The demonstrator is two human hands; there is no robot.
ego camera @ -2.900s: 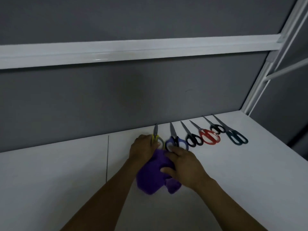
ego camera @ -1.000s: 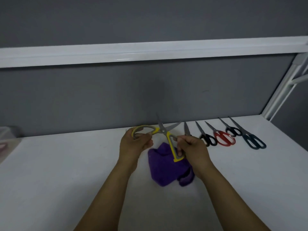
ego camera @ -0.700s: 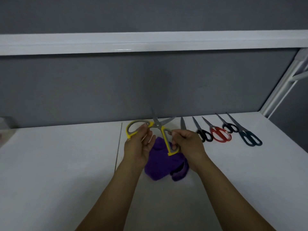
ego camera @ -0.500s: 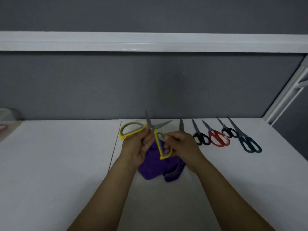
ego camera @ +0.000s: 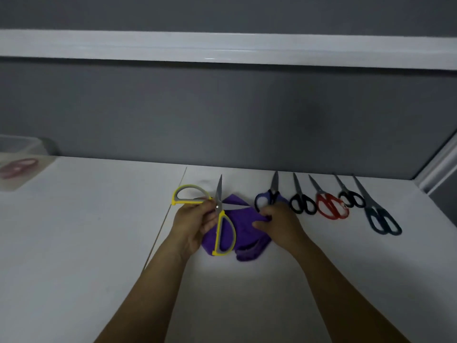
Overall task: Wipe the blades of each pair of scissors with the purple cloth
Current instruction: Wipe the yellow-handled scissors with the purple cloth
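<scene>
My left hand point(ego camera: 191, 222) grips the yellow-and-grey scissors point(ego camera: 218, 211) near the pivot and holds them above the white table. Their blades are spread wide, one pointing up and away, one pointing right. Under them lies the crumpled purple cloth point(ego camera: 243, 227). My right hand point(ego camera: 278, 222) pinches the cloth's right edge. Further right, a row of scissors lies on the table: blue-handled point(ego camera: 268, 198), small black point(ego camera: 303, 203), red point(ego camera: 331, 206), a second small black pair point(ego camera: 351, 198) and long dark teal point(ego camera: 382, 219).
The white table point(ego camera: 74, 243) ends at a grey back wall with a white shelf rail point(ego camera: 222, 49) overhead. A clear plastic box point(ego camera: 17, 164) with something red inside stands at the far left. A white frame post point(ego camera: 442, 162) rises at the right.
My right hand has let go of the scissors' lower handle and dropped onto the cloth. The left hand alone now holds the open scissors.
</scene>
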